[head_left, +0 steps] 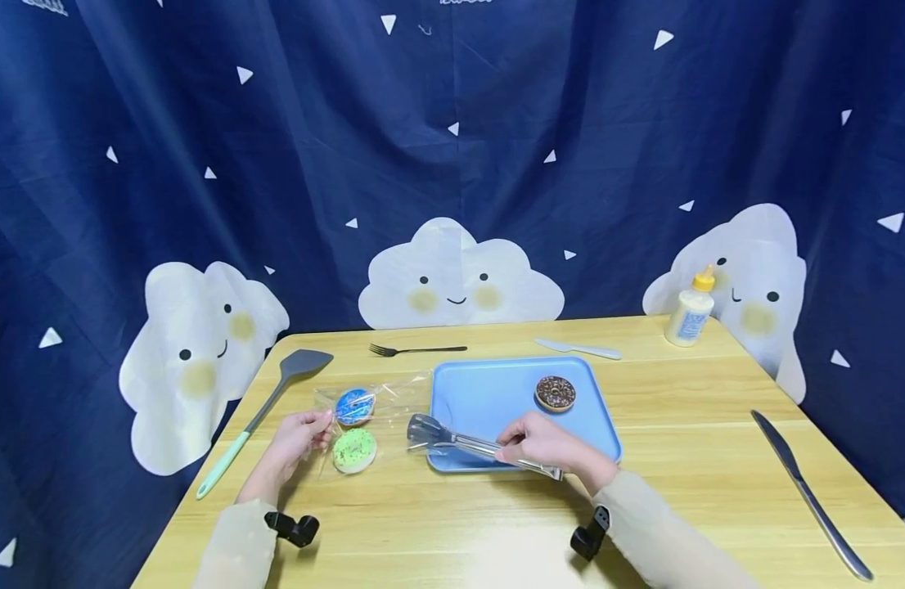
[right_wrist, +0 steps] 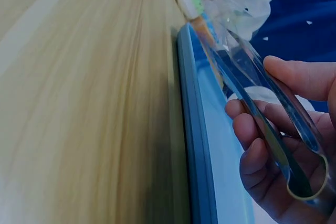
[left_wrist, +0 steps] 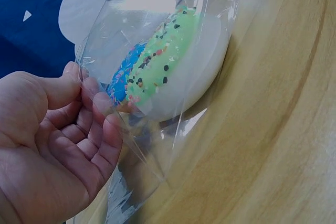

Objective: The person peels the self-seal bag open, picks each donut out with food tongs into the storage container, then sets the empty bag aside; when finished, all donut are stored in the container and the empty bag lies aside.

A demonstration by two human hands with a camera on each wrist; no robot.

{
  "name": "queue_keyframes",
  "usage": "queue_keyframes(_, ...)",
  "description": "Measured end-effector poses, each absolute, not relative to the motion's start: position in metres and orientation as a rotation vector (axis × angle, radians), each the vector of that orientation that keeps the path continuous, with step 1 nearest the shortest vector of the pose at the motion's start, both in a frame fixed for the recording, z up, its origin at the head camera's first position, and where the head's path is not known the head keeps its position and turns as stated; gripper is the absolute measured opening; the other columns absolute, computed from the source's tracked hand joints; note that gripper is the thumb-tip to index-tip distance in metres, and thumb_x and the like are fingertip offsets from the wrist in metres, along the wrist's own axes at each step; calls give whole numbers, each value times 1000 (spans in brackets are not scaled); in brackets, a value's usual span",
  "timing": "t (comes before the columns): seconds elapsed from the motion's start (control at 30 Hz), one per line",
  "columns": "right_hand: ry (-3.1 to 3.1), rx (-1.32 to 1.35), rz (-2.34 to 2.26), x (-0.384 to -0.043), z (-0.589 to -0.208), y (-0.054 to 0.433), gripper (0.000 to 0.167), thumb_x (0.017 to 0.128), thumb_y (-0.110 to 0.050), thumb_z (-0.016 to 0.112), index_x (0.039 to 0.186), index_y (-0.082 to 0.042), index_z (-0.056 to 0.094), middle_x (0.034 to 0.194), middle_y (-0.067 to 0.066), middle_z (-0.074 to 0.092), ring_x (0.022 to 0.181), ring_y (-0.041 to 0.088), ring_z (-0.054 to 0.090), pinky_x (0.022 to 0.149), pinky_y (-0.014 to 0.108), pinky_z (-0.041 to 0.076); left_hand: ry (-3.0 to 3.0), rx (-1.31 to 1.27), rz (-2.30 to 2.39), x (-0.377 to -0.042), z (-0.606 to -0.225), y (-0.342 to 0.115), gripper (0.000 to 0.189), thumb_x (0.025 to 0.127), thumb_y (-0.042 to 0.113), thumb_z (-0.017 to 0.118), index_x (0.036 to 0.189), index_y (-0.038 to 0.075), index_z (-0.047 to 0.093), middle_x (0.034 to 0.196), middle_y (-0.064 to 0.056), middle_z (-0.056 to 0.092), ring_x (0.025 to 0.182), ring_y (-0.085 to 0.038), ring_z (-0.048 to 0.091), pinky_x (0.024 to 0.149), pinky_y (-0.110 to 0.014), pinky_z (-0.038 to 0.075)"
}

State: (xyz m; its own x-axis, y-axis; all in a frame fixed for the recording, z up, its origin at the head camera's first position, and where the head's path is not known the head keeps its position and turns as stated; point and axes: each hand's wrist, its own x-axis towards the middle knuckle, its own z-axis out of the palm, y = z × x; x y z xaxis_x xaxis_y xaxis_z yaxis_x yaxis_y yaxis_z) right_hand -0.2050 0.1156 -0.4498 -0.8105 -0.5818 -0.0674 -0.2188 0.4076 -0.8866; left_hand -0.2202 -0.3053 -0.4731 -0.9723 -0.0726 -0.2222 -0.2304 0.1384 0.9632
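My left hand (head_left: 299,442) pinches the edge of a clear plastic bag (head_left: 401,397). Inside it, in the head view, are a blue-iced donut (head_left: 354,406) and a green-iced donut (head_left: 354,451) with sprinkles. In the left wrist view the green donut (left_wrist: 168,61) stands in front of the blue one (left_wrist: 126,72), behind the clear film. My right hand (head_left: 538,442) grips metal tongs (head_left: 478,444) over the near edge of a blue tray (head_left: 482,384). Their dark tips overlap the bag's open right end. A chocolate donut (head_left: 555,393) with sprinkles lies on the tray.
A grey turner (head_left: 276,401) with a mint handle lies at the left. Behind the tray are a black fork (head_left: 416,350) and a pale knife (head_left: 578,349). A white bottle (head_left: 691,311) with a yellow cap stands back right; a long table knife (head_left: 809,491) lies far right.
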Motion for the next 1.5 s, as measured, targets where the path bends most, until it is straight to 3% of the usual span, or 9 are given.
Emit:
queue_keyframes(0.13,2280,-731,-1335,-210,-449,105,28,79,-20,71,101,-1,69,86,3,67,76,15,58,72,32,50,2272,-294,1972,-220,-473,-307,34,95,17,54,108,-14,54,77,-6,59,68,-11,54,60,-22,49)
queue_keyframes(0.33,2257,-766,-1312,-217,-446,89,22,78,-18,72,94,-4,70,78,1,66,68,14,56,66,30,49,2264,-301,1963,-218,-471,-308,33,95,19,55,107,-12,55,78,-6,59,69,-11,55,61,-22,49)
queue_keyframes(1.0,2195,-740,-1288,-225,-453,49,23,76,-18,75,92,-4,70,79,1,66,71,16,59,71,32,49,2233,-287,1975,-216,-471,-306,36,94,22,57,107,-11,55,76,-6,59,67,-11,54,60,-22,48)
queue_keyframes(1.27,2186,-686,-1330,-225,-455,37,24,75,-14,75,94,-1,69,87,4,66,80,18,59,79,37,49,2198,-300,2015,-216,-473,-306,33,93,23,58,104,-9,58,76,-6,59,68,-11,54,59,-21,48)
queue_keyframes(1.5,2213,-702,-1291,-226,-456,30,23,74,-16,76,92,-3,70,81,1,66,74,16,57,74,34,47,2199,-297,2016,-214,-475,-304,27,94,21,56,93,-6,59,73,-5,56,62,-10,50,54,-19,43)
